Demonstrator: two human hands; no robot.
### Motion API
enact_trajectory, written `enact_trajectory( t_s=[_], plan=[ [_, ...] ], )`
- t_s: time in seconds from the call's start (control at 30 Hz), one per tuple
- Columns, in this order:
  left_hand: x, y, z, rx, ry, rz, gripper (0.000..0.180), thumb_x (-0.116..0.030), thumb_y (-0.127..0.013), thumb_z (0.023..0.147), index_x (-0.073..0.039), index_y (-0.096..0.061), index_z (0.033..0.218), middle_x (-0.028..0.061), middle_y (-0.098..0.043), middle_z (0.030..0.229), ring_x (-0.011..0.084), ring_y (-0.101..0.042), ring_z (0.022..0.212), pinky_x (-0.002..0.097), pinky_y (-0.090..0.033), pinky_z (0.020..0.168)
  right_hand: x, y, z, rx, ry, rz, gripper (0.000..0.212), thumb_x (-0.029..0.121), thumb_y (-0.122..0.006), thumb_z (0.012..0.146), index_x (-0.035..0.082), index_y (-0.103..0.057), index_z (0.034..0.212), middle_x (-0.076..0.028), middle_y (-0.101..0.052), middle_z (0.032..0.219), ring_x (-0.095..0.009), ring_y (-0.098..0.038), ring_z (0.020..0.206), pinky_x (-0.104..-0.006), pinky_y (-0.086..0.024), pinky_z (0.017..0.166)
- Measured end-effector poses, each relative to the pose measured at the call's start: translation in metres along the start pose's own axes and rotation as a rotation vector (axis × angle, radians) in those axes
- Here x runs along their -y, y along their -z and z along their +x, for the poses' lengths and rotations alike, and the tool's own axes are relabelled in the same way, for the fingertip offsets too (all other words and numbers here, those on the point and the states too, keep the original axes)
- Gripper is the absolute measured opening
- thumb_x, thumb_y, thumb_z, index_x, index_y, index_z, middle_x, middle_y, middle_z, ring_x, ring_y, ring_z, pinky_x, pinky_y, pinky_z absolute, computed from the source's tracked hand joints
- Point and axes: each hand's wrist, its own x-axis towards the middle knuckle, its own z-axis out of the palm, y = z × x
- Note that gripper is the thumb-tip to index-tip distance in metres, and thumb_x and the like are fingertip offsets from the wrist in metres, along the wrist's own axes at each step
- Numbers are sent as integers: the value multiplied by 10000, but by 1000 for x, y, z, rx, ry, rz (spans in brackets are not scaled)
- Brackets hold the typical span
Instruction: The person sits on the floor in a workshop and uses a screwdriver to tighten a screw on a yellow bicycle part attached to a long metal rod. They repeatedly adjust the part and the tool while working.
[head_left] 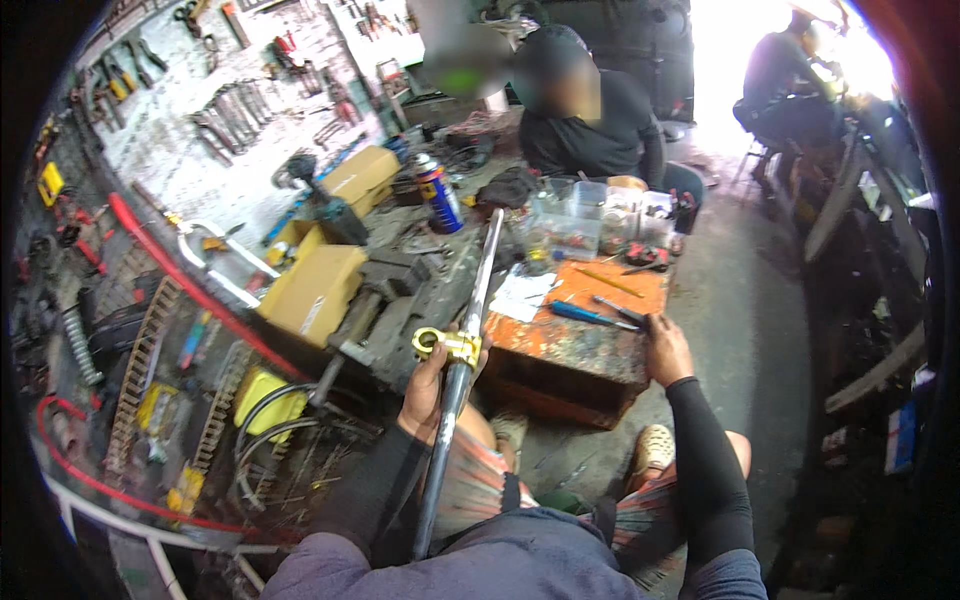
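Well, the biggest thing by me is the orange tabletop, dirty and worn along its near edge. Then comes my long metal bar, shiny up high and dark down low. It slants up just left of the tabletop, with its bottom end by my lap. A brown cardboard box sits off to the left. My left grip is curled around the bar from behind. My right grip is at the tabletop's right edge, fingers bent. White paper lies on the tabletop, near a blue-handled screwdriver. The gold clamp goes around the bar, between my left thumb and fingers, and its ring sticks out to the left. A thin tool ends at my right fingertips, but I can't tell if I have hold of it.
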Motion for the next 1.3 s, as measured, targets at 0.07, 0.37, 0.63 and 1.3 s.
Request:
enact_trajectory(
  t_s=[0.07,0.37,0.63,1.3],
  plan=[
    [-22,-14,-4,-26,-4,-26,469,-328,-664,1094,-72,-553,1470,235,-541,1560,384,-553,1452,453,-510,1219,8,-6,2,-54,14,-14,442,37,-631,913,14,-658,1354,-252,-663,1278,-434,-645,1173,-510,-540,1021],
    [-65,-42,-20,-179,-344,-60,649,-445,-669,1078,67,-541,1457,292,-616,1443,464,-649,1310,432,-679,1007,16,31,-3,-273,-22,312,273,110,-650,1032,-53,-600,1245,-315,-617,1255,-509,-622,1160,-565,-518,981],
    [-31,-53,-40,-23,-163,-258,788,-505,-610,1092,115,-438,1546,408,-564,1472,472,-684,1268,501,-625,1069,58,131,-59,-192,48,854,330,85,-695,991,-49,-669,1292,-276,-744,1149,-399,-748,1079,-447,-571,962],
    [42,-41,-52,-195,-80,-205,784,-503,-622,1081,139,-469,1505,371,-622,1418,445,-714,1231,518,-645,1020,144,141,-108,45,399,668,344,137,-823,870,61,-730,1193,-135,-704,956,-364,-680,900,-460,-539,803]
  ],
)
